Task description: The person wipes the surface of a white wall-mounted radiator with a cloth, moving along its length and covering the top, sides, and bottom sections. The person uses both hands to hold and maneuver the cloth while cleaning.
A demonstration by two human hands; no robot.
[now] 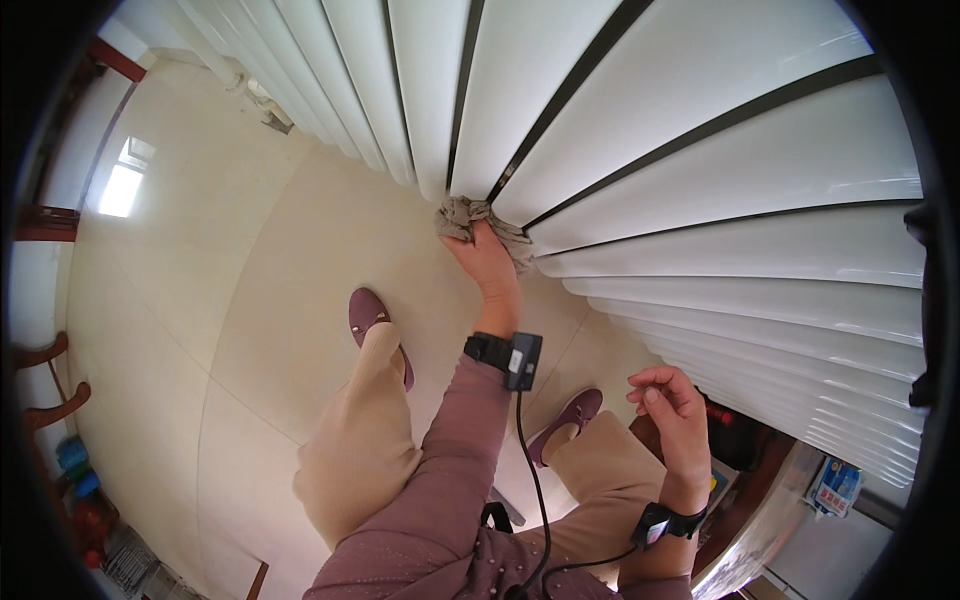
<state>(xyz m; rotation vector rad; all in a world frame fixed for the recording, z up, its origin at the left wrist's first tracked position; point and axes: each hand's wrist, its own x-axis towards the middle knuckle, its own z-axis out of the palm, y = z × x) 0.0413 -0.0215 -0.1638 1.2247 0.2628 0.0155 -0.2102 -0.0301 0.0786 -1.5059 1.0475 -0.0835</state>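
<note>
My left hand (480, 259) grips a crumpled grey-brown cloth (457, 216) and presses it against the lower ends of the white radiator columns (472, 150). Part of the cloth hangs to the right of the wrist. My right hand (671, 405) is held in the air at the lower right, below the radiator's right part, with its fingers loosely curled and nothing seen in it. Each wrist wears a black strap with a small device, and a black cable runs from each.
Pale tiles cover the floor (255, 300). A white pipe (217, 67) stands at the upper left. Wooden chair arms (56, 405) and wire racks (131, 562) are at the lower left. A wooden cabinet (750, 502) and a blue-and-white packet (834, 486) are at the lower right.
</note>
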